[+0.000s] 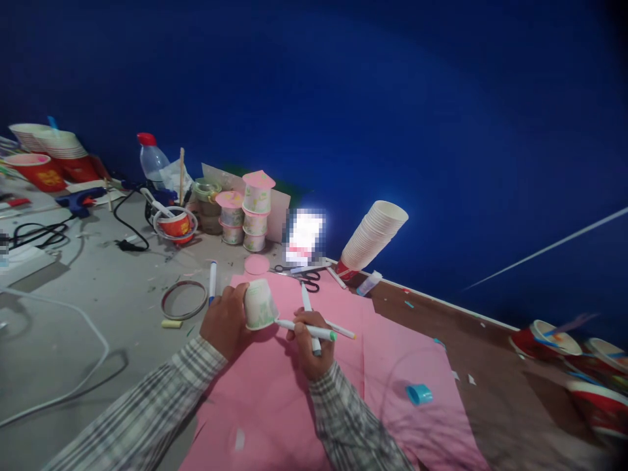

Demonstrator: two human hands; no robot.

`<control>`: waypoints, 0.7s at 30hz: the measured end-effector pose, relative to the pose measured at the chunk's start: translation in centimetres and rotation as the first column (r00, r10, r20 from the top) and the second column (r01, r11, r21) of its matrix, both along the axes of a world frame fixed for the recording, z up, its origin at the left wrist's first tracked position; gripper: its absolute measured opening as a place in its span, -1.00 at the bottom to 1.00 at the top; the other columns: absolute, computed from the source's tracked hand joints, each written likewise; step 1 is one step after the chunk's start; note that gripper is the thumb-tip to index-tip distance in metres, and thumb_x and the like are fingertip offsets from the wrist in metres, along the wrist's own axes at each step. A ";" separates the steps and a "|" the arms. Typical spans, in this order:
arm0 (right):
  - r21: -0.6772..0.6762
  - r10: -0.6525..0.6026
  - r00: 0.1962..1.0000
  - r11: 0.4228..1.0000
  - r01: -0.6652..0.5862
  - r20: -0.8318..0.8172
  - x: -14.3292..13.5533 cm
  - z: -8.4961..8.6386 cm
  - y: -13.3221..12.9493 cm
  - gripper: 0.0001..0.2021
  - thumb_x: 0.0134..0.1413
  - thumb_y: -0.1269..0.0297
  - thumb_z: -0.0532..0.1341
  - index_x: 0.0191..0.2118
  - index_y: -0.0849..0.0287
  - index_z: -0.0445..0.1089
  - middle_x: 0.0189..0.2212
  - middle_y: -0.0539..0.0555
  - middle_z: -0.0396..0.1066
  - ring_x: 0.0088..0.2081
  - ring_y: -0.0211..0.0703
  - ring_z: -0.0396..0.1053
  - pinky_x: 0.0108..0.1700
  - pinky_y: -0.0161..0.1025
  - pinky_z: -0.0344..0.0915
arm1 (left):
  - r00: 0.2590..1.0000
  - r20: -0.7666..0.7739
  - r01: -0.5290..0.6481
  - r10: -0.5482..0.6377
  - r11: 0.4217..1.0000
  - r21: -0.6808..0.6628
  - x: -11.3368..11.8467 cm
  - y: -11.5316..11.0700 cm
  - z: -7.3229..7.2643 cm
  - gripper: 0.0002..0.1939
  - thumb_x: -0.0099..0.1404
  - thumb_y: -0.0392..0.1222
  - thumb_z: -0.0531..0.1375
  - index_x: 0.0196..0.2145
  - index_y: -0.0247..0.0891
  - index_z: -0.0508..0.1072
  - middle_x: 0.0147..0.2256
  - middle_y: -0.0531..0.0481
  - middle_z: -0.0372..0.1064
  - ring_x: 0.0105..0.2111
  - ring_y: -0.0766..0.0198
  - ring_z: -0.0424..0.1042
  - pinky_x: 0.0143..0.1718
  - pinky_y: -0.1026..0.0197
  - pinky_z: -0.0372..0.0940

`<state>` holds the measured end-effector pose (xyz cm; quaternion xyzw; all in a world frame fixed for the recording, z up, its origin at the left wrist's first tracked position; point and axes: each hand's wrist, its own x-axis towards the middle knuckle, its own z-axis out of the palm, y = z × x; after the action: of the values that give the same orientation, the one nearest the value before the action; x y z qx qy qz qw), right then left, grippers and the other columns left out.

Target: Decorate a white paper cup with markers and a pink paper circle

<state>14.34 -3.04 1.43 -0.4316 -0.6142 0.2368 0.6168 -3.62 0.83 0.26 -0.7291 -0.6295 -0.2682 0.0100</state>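
My left hand (226,322) is closed around the side of a white paper cup (261,302), held upside down and tilted, with faint green marks on it. In my right hand (314,343) is a white marker with a green end (321,332). Its tip meets the cup near the rim. A second white marker (306,297) with a grey end crosses beneath it, and another with an orange end (343,329) pokes out to the right. I cannot tell whether these two are also gripped. Pink paper (275,399) lies under both hands.
Black scissors (311,281) and a pink disc (257,264) lie behind the hands. Decorated cup towers (255,222) stand at the back, left of a glowing blurred screen (305,235). A tall cup stack (375,235) leans right. A tape ring (184,299) lies left, a turquoise piece (418,394) right.
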 end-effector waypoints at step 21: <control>-0.002 0.033 0.999 0.999 -0.033 -0.003 -0.2 -0.1 -0.1 -0.82 -0.01 0.41 0.10 -0.52 0.11 0.40 -0.68 -0.06 0.39 -0.52 -0.08 0.39 -0.35 -0.12 0.36 | 1.000 -0.017 0.025 -0.024 1.000 0.016 0.5 -0.1 0.7 -0.12 -0.30 0.39 0.20 -0.11 -0.22 0.20 -0.35 -0.06 0.36 -0.34 0.03 0.35 -0.33 0.04 0.27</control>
<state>14.16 -3.16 1.33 -0.4218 -0.6201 0.2484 0.6131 -3.12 0.76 0.99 -0.7390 -0.6182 -0.2670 0.0180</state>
